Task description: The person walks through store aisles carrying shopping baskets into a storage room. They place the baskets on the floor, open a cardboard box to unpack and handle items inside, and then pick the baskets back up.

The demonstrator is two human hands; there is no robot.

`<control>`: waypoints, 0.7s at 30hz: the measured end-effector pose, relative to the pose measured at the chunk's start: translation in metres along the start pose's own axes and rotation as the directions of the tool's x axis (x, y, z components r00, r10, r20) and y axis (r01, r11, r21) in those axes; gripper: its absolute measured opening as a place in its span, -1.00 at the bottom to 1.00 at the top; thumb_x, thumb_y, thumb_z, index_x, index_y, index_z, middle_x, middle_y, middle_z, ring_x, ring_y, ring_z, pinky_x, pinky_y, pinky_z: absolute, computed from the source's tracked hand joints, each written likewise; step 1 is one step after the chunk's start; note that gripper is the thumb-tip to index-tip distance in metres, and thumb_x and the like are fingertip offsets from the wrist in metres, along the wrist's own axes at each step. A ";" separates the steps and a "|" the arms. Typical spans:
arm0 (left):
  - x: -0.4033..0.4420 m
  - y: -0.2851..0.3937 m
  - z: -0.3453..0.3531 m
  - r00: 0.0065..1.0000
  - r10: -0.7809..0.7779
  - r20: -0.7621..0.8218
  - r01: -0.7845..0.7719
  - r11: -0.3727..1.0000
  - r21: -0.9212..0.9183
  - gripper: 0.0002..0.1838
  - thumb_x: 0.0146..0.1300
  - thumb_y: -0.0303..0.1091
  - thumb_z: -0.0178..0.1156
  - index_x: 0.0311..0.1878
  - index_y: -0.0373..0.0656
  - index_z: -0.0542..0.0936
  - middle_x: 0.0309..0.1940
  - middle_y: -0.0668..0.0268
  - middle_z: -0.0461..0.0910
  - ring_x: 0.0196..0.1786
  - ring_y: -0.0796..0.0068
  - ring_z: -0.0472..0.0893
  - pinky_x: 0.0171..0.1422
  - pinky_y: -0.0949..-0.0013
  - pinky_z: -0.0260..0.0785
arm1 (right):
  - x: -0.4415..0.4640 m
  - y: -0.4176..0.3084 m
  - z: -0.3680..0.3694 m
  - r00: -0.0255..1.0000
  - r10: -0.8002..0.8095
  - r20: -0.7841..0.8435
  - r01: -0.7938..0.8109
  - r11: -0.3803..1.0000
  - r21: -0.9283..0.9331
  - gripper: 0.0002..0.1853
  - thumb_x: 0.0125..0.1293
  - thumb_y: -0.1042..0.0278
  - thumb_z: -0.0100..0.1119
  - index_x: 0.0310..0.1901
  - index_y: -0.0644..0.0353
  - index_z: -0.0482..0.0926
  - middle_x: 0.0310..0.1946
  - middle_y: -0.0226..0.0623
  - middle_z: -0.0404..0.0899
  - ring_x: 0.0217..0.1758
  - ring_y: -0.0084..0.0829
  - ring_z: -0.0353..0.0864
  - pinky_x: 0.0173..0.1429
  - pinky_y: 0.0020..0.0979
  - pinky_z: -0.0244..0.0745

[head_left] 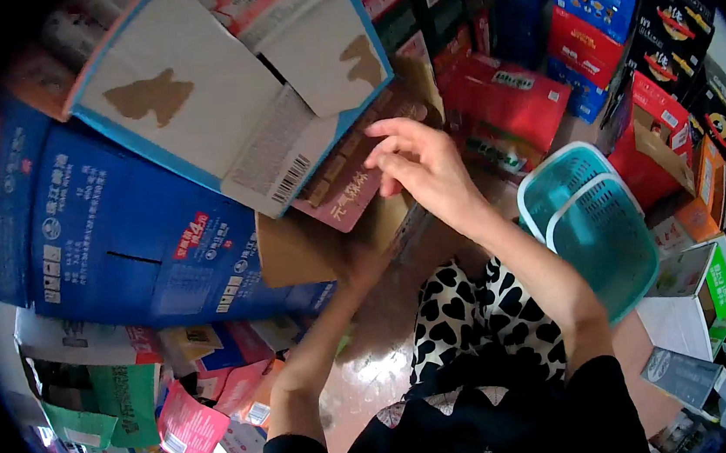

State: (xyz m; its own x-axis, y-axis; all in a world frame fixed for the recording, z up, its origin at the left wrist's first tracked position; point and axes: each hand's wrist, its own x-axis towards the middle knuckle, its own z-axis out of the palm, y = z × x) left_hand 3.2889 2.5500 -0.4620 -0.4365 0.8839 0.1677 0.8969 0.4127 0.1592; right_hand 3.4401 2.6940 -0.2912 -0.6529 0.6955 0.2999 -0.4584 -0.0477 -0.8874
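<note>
My right hand (423, 168) is raised beside an open cardboard box, its fingers apart and bent, nothing between them. My left hand (365, 266) is low at the near side of the brown box (295, 249); its fingers are blurred and partly hidden by shadow. Inside the brown box lies a pink carton (345, 204) with pale lettering. Over it leans a large white box (193, 94) with blue edges and torn brown patches.
Big blue boxes (118, 224) stand at the left. A teal basket (595, 230) with a white handle is on the floor at the right. Red boxes (505, 108) and stacked black boxes (668, 31) stand behind. Opened cartons, including a green one (105, 404), crowd the lower left.
</note>
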 end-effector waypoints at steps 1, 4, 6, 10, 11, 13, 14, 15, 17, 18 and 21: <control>0.003 -0.002 0.006 0.999 0.034 -0.027 -0.033 0.999 0.012 -0.40 0.08 -0.21 0.25 0.18 -0.29 0.44 0.10 -0.11 0.45 0.14 -0.09 0.44 0.27 0.04 0.26 | 0.005 -0.004 0.005 1.000 -0.017 0.008 0.017 1.000 -0.006 -0.81 0.28 0.54 0.05 -0.10 0.35 0.54 -0.47 -0.30 0.59 -0.46 -0.56 0.57 -0.38 -0.50 0.50; 0.006 0.000 0.009 0.983 0.028 -0.181 -0.058 0.986 -0.157 -0.37 0.09 -0.22 0.23 0.24 -0.28 0.38 0.14 -0.08 0.43 0.19 -0.08 0.42 0.33 0.06 0.21 | 0.014 -0.015 0.011 0.974 0.206 0.095 -0.225 0.929 0.295 -0.79 0.37 0.41 0.04 -0.04 0.32 0.52 -0.34 -0.29 0.61 -0.44 -0.64 0.55 -0.36 -0.59 0.47; 0.005 0.018 -0.021 0.947 0.197 -0.252 -0.232 0.965 -0.119 -0.36 0.12 -0.23 0.22 0.27 -0.27 0.35 0.16 -0.06 0.42 0.24 -0.06 0.38 0.37 0.10 0.18 | 0.013 -0.022 0.006 0.975 0.153 0.164 -0.105 0.958 -0.265 -0.77 0.39 0.36 0.02 -0.02 0.30 0.49 -0.29 -0.27 0.60 -0.43 -0.62 0.55 -0.36 -0.56 0.47; 0.004 0.007 0.020 0.997 0.081 -0.002 -0.080 0.975 -0.208 -0.37 0.13 -0.30 0.20 0.29 -0.26 0.34 0.23 -0.07 0.34 0.30 -0.06 0.32 0.39 0.07 0.16 | 0.039 -0.038 0.023 0.653 -0.733 0.190 0.585 0.329 -0.741 -0.58 0.22 0.33 0.23 0.09 0.25 0.43 -0.02 -0.10 0.50 -0.21 -0.32 0.57 -0.17 -0.28 0.52; 0.005 0.008 0.019 0.987 0.062 0.148 -0.040 0.988 -0.149 -0.37 0.13 -0.31 0.20 0.29 -0.25 0.34 0.23 -0.07 0.34 0.30 -0.06 0.31 0.39 0.07 0.16 | 0.049 -0.047 0.031 0.641 -0.741 0.198 0.595 0.318 -0.738 -0.58 0.22 0.33 0.23 0.09 0.25 0.43 -0.02 -0.10 0.50 -0.21 -0.32 0.57 -0.17 -0.28 0.52; -0.003 0.019 0.021 0.912 -0.050 0.407 0.100 0.990 -0.103 -0.47 0.17 -0.34 0.14 0.24 -0.19 0.38 0.20 -0.07 0.38 0.24 -0.03 0.38 0.33 0.04 0.23 | 0.063 -0.069 0.048 0.599 -0.789 0.135 0.456 0.198 -0.867 -0.21 0.07 0.28 0.38 0.30 0.26 0.20 0.17 0.13 0.29 0.25 0.02 0.32 0.17 -0.08 0.32; -0.013 0.034 0.023 0.949 0.035 0.314 0.000 0.994 -0.109 -0.51 0.18 -0.35 0.12 0.21 -0.16 0.41 0.16 -0.07 0.43 0.19 -0.02 0.44 0.28 0.02 0.27 | 0.064 -0.072 0.050 0.585 -0.798 0.142 0.468 0.189 -0.863 -0.21 0.07 0.28 0.38 0.30 0.26 0.20 0.17 0.13 0.29 0.25 0.02 0.32 0.17 -0.08 0.32; -0.023 0.051 0.020 0.970 0.118 0.215 -0.100 0.990 -0.095 -0.56 0.19 -0.36 0.10 0.18 -0.13 0.44 0.12 -0.07 0.47 0.13 -0.01 0.50 0.24 -0.01 0.32 | 0.064 -0.068 0.051 0.608 -0.785 0.119 0.441 0.210 -0.873 -0.09 0.04 0.24 0.40 0.36 0.28 0.07 0.22 0.20 0.20 0.32 0.10 0.20 0.25 -0.03 0.23; -0.049 0.086 -0.016 0.884 0.465 -0.038 -0.466 0.875 -0.132 -0.60 0.14 -0.41 0.14 0.10 -0.16 0.50 0.04 -0.05 0.52 0.05 -0.06 0.53 0.18 0.01 0.37 | 0.067 -0.065 0.049 0.669 -0.741 0.059 0.410 0.301 -0.861 0.08 -0.01 0.19 0.44 0.42 0.27 -0.10 0.29 0.32 0.08 0.40 0.20 0.08 0.33 0.03 0.15; -0.055 0.096 -0.033 0.829 0.559 -0.001 -0.537 0.796 -0.280 -0.63 0.12 -0.45 0.16 0.05 -0.21 0.55 0.01 -0.03 0.53 0.03 -0.08 0.52 0.15 0.05 0.40 | 0.070 -0.067 0.048 0.658 -0.750 0.062 0.416 0.294 -0.860 0.08 -0.01 0.19 0.44 0.42 0.27 -0.10 0.29 0.32 0.08 0.40 0.20 0.08 0.33 0.03 0.15; -0.026 0.124 -0.165 0.851 0.511 -0.119 -0.521 0.796 -0.307 -0.75 0.05 -0.50 0.18 -0.14 -0.18 0.60 -0.37 0.13 0.57 -0.32 -0.01 0.57 -0.20 0.12 0.46 | 0.075 -0.075 0.049 0.719 -0.686 0.107 0.450 0.343 -0.824 0.17 -0.09 0.19 0.49 0.44 0.25 -0.17 0.31 0.48 -0.05 0.36 0.33 0.10 0.36 0.10 0.12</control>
State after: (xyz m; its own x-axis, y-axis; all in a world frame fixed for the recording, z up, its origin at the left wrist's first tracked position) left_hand 3.3996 2.5425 -0.2864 0.0787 0.9372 0.3399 0.9197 -0.1998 0.3380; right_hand 3.3960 2.7142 -0.1855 -0.2195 0.4561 0.8624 0.0458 0.8878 -0.4579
